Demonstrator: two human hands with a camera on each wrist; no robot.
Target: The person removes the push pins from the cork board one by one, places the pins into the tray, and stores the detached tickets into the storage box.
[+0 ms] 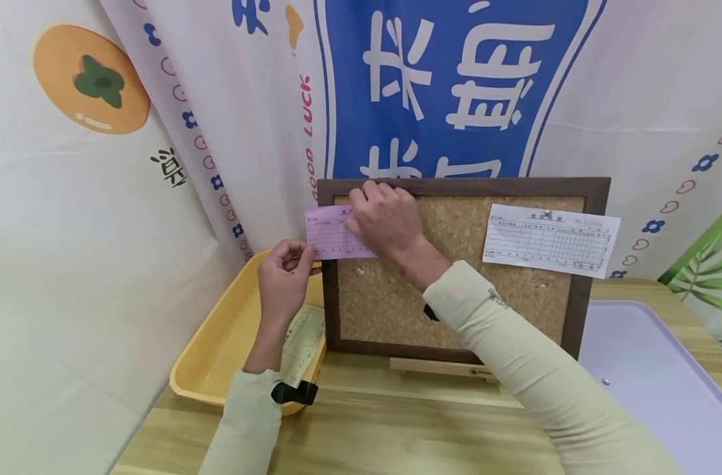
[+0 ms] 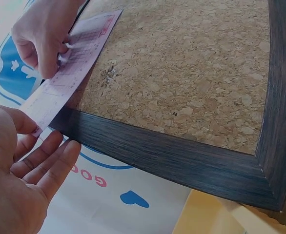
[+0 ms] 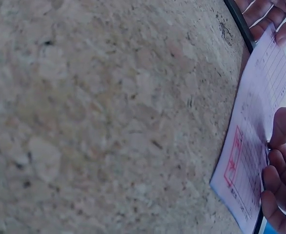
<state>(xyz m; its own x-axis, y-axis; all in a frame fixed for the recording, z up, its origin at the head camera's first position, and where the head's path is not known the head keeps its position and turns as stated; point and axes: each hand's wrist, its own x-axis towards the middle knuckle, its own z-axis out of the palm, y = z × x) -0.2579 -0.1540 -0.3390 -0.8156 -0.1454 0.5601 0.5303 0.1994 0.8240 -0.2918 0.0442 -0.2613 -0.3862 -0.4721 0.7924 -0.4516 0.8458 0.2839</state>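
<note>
A pink printed slip (image 1: 328,234) lies across the left part of a cork board (image 1: 456,297), its left end jutting past the dark wooden frame (image 1: 331,310). With thumb and forefinger, my left hand (image 1: 284,274) pinches the slip's lower left corner; its other fingers spread beneath. My right hand (image 1: 391,221) is at the slip's upper edge, fingers bent, pinching a small push pin (image 2: 67,46) mostly hidden by the fingertips. On the board's right side hangs a white printed slip (image 1: 545,241), held by a clear push pin (image 1: 548,213) at its top.
A yellow tray (image 1: 218,336) with a pale yellow slip (image 1: 301,343) in it stands at left, behind my left forearm. At right lies a lilac tray (image 1: 646,356) with a small shiny piece (image 1: 605,381). A wooden stand (image 1: 444,367) supports the board on the table (image 1: 396,422).
</note>
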